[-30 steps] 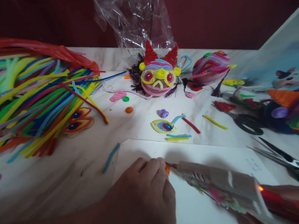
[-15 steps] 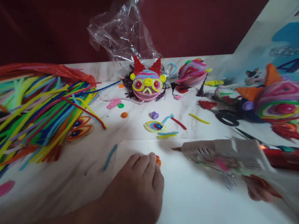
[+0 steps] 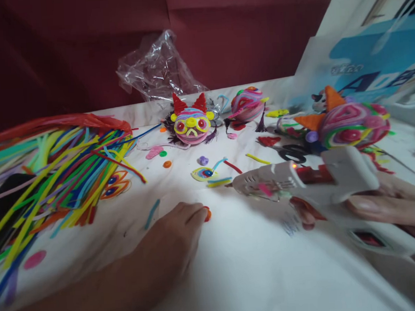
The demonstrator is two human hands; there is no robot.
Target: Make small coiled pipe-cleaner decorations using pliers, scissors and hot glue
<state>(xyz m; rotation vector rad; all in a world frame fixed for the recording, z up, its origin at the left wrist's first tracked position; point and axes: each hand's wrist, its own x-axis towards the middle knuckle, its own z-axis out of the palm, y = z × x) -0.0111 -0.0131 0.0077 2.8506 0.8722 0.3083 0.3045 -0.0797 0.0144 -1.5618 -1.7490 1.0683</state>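
My left hand (image 3: pixel 173 232) rests on a white sheet (image 3: pixel 256 265), fingers pinched on a small orange coiled piece (image 3: pixel 207 214). My right hand (image 3: pixel 382 208) grips a white glue gun (image 3: pixel 300 180) with a lit red lamp; its nozzle points left, lifted a short way right of the orange piece. Beyond the nozzle lie a yellow coiled eye shape (image 3: pixel 202 174) and short pipe cleaner bits.
A big heap of coloured pipe cleaners (image 3: pixel 53 169) fills the left. At the back stand a horned pipe cleaner face (image 3: pixel 190 123), a striped ball (image 3: pixel 248 103) and crumpled cellophane (image 3: pixel 156 72). Black-handled scissors (image 3: pixel 291 152) and another coiled figure (image 3: pixel 349 128) lie right.
The glue gun has pulled away from the orange piece, rising and moving right. The view has tilted up and swung right. My left hand stays on the orange piece.
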